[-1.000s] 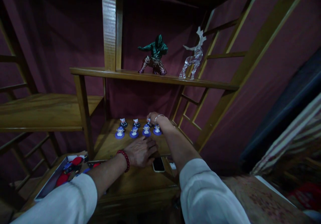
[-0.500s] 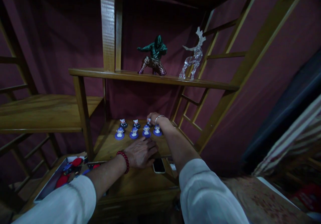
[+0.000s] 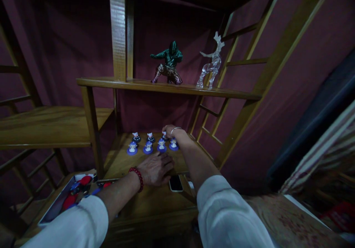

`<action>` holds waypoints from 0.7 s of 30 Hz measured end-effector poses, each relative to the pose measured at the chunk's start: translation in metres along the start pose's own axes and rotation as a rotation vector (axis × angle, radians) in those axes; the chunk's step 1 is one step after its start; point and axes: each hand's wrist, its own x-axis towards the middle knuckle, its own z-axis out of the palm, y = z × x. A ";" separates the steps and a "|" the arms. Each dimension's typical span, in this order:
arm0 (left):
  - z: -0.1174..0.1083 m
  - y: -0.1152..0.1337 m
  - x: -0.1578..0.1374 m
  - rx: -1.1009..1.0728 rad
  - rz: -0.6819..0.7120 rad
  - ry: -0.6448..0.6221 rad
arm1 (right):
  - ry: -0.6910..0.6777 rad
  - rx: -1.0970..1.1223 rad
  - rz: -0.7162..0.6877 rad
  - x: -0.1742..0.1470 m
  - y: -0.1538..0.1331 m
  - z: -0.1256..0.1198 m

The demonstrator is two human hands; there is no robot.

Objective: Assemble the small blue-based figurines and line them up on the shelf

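Being touched by the right hand (image 3: 169,130), grip indeterminable, one figurine (image 3: 164,134) is apparently being placed near the back edge of the lower shelf (image 3: 118,163), six other figurines (image 3: 148,148) already standing, left hand (image 3: 156,168) loosely open.

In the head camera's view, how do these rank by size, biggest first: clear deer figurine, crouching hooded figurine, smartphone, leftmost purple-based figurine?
1. Clear deer figurine and crouching hooded figurine, too alike to rank: deer taller, other wider
2. Smartphone
3. Leftmost purple-based figurine
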 end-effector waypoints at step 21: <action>0.004 0.004 -0.003 0.075 0.001 0.001 | 0.444 0.270 0.110 -0.096 0.006 0.053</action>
